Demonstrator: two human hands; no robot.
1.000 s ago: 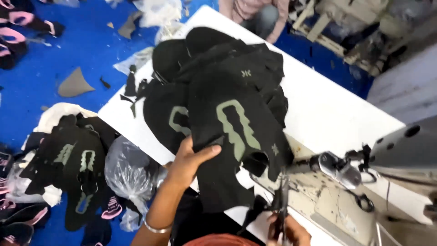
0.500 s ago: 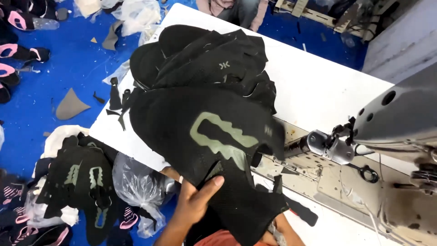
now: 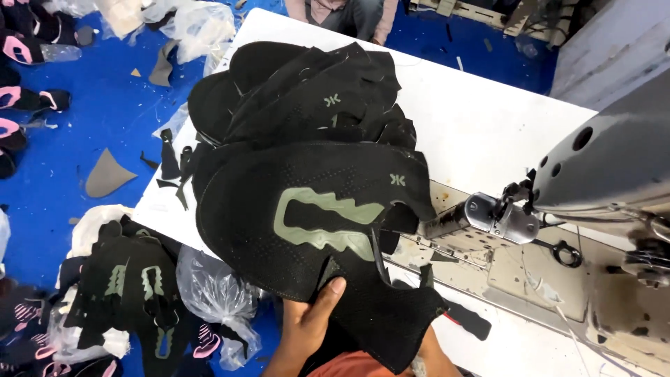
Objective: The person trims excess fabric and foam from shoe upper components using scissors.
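My left hand (image 3: 310, 322) grips the near edge of a black knit shoe upper (image 3: 244, 209), thumb on top. The upper bears a grey-green overlay patch (image 3: 322, 225) and is held spread above the table's near left corner. Its dark tongue end (image 3: 391, 321) hangs down over my lap. Only a sliver of my right hand (image 3: 434, 350) shows beneath that end; whether it holds anything is hidden. Behind the held piece lies a pile of similar black uppers (image 3: 314, 91) on the white table (image 3: 488, 126).
A grey sewing machine (image 3: 607, 160) stands at the right, its needle end (image 3: 499, 216) just beside the held upper. On the blue floor at left lie more black uppers (image 3: 132, 286), a clear plastic bag (image 3: 216, 293) and pink-trimmed pieces (image 3: 14, 49). Another person (image 3: 342, 14) sits beyond the table.
The held upper has swung flatter and further left over the table corner. My left hand has shifted along its near edge. The view has tilted, showing less of my right hand.
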